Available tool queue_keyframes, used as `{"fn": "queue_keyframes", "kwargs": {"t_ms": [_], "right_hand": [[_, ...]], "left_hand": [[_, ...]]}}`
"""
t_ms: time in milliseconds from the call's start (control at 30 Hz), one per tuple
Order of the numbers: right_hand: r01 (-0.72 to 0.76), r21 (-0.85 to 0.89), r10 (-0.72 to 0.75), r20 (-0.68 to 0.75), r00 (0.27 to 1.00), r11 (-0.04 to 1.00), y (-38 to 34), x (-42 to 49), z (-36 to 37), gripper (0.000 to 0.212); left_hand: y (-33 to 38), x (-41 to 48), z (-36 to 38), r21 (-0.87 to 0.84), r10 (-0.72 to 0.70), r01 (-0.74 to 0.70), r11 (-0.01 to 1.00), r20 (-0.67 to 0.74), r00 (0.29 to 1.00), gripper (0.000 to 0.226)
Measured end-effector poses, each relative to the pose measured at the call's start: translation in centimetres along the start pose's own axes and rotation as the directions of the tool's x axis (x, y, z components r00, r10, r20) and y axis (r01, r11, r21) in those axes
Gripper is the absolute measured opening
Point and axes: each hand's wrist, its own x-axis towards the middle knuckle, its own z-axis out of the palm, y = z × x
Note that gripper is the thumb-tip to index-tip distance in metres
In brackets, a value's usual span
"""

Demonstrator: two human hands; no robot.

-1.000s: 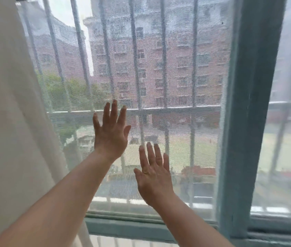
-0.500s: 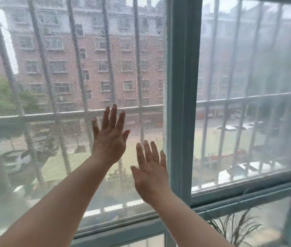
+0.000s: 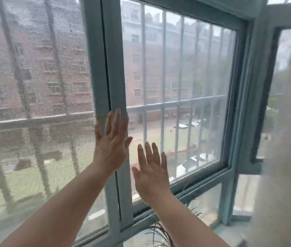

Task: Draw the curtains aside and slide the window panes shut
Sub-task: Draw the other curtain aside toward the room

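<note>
- Both hands sit further right against the window than half a second ago; the blue-green upright now lies under the left hand.
- Left hand (image 3: pixel 111 145): fingers straight and spread, flat on the upright (image 3: pixel 103 68), gripping nothing.
- Right hand (image 3: pixel 151 172): fingers straight, slightly apart, palm against the glass pane (image 3: pixel 185 86), gripping nothing.
- Mesh screen (image 3: pixel 34 86) fills the opening left of the upright.
- Pale curtain (image 3: pixel 290 139) hangs at the far right edge.
- Bars (image 3: pixel 180 65) stand outside the glass.
- Plant leaves (image 3: pixel 160 232) show below the sill.
</note>
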Motion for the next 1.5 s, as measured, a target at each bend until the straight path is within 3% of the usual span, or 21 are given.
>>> {"fn": "queue_keyframes", "kwargs": {"t_ms": [367,700,1000,1500], "right_hand": [[-0.21,-0.169,0.197,-0.09,0.976,0.963,19.6,-2.0,-6.5,0.065],[-0.355,-0.238,0.33,-0.14,0.934,0.904,31.5,-6.1,-11.1,0.062],[-0.479,-0.284,0.427,-0.229,0.875,0.83,41.0,-6.1,-12.3,0.064],[-0.62,-0.436,0.483,-0.391,0.783,0.653,55.5,2.7,-11.5,0.064]], "left_hand": [[19.3,6.3,6.8,-0.175,0.075,-0.068,0.982,0.036,0.996,0.065],[34.8,10.4,9.9,-0.362,0.199,-0.175,0.916,0.03,0.98,0.062],[44.6,16.1,14.6,-0.507,0.305,-0.26,0.822,0.005,0.952,0.061],[56.1,31.8,25.1,-0.651,0.436,-0.394,0.649,-0.106,0.893,0.064]]}}
